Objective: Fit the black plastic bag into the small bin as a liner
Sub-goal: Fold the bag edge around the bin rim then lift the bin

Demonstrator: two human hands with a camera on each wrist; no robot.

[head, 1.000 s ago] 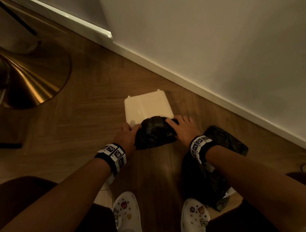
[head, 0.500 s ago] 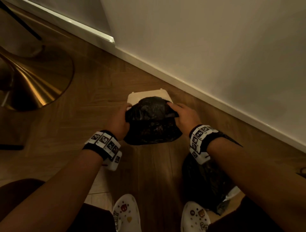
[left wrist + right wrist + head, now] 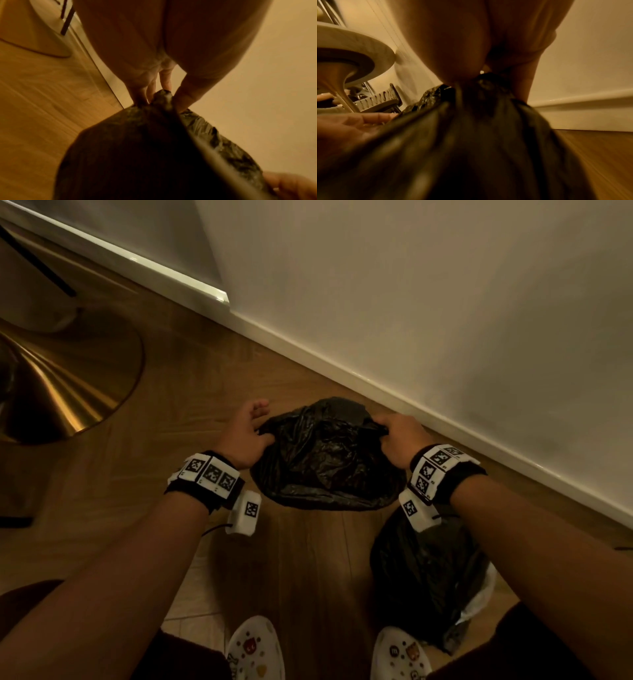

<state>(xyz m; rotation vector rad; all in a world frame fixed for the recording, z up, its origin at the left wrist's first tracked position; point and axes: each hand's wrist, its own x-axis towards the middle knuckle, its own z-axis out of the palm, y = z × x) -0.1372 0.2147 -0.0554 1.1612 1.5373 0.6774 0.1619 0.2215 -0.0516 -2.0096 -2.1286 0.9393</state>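
Note:
The black plastic bag hangs stretched between my two hands above the wooden floor, near the wall. My left hand pinches its left edge between thumb and a finger, with the other fingers sticking out; the pinch shows up close in the left wrist view. My right hand grips the bag's right edge in curled fingers, and a bunched fold shows there in the right wrist view. The small cream bin is hidden behind the bag.
A second, filled black bag lies on the floor under my right forearm. A gold cone-shaped table base stands at the left. The white skirting board and wall run close behind the bag. My white shoes are at the bottom.
Both hands lifted the bag from the floor, carried it toward the wall and pulled it wider. The cream bin, visible before, is now covered by the bag.

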